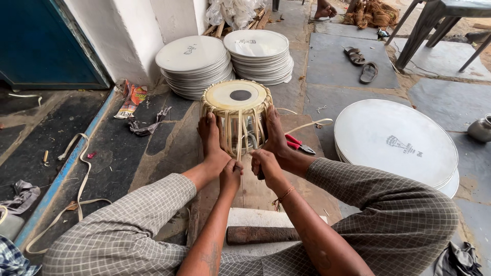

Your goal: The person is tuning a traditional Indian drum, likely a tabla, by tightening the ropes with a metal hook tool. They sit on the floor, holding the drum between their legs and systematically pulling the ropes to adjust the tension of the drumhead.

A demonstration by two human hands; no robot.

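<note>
Fingers of both hands are curled tight around pale lacing straps (239,138) — the left hand (230,176) and right hand (265,164) side by side, just near of a small drum (238,120). The drum stands a little tilted, skin up, clamped between the person's two bare feet (209,134) on the floor — directly beyond the fists, with red-handled pliers (296,144) just to its right.
</note>
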